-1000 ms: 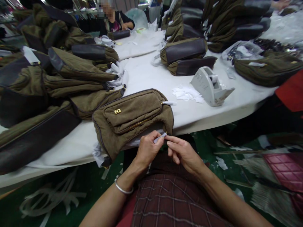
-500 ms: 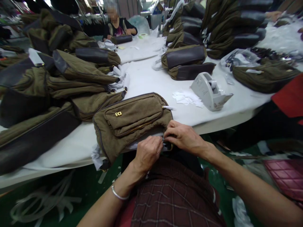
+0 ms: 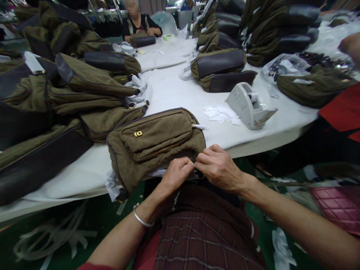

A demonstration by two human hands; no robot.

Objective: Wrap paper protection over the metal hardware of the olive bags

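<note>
An olive-green fabric bag [image 3: 153, 142] with a gold clasp lies at the near edge of the white table [image 3: 174, 93]. My left hand [image 3: 176, 176] and my right hand [image 3: 219, 167] meet at the bag's lower right corner, both with fingers pinched together. Between the fingertips sits something small at the bag's zipper end; most of it is hidden. A white paper-wrapped zipper pull [image 3: 199, 127] sticks out on the bag's right side.
Piles of similar olive and dark brown bags [image 3: 70, 90] cover the left and far side. A grey tape dispenser [image 3: 249, 107] and white paper scraps [image 3: 222, 113] lie to the right. Another person [image 3: 139, 24] sits at the far end. A red sleeve [image 3: 341, 108] enters at right.
My right hand rose from my lap to the bag's corner and joined the left. The white strip seen earlier in my left fingers no longer shows.
</note>
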